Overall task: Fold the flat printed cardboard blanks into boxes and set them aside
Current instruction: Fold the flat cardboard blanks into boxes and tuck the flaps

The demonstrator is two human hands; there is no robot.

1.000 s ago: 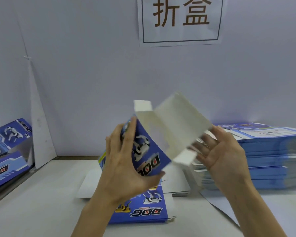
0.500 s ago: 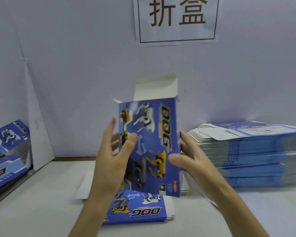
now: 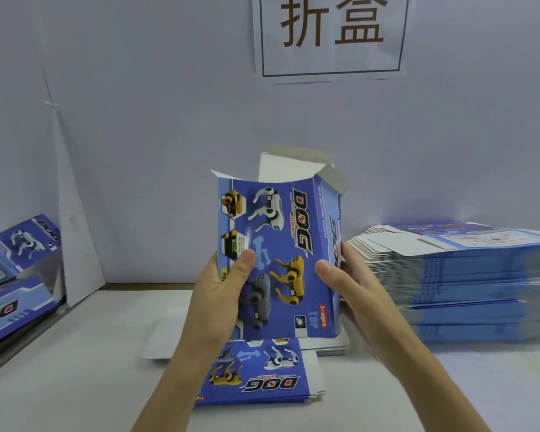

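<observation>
The left hand [image 3: 219,294] and right hand [image 3: 353,285] each pinch a side edge of the box [image 3: 281,251], thumbs in front, holding it upright above the table [image 3: 75,369], probably to square it before closing the open flaps [image 3: 293,166].

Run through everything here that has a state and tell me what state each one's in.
held box: upright, opened out, top flaps open
left-hand grip: holds the box's left edge, thumb on front
right-hand grip: holds the box's right side
blank on table: flat, unfolded
stack of blanks: flat, piled at right
boxes at left: look assembled, lying tilted
</observation>
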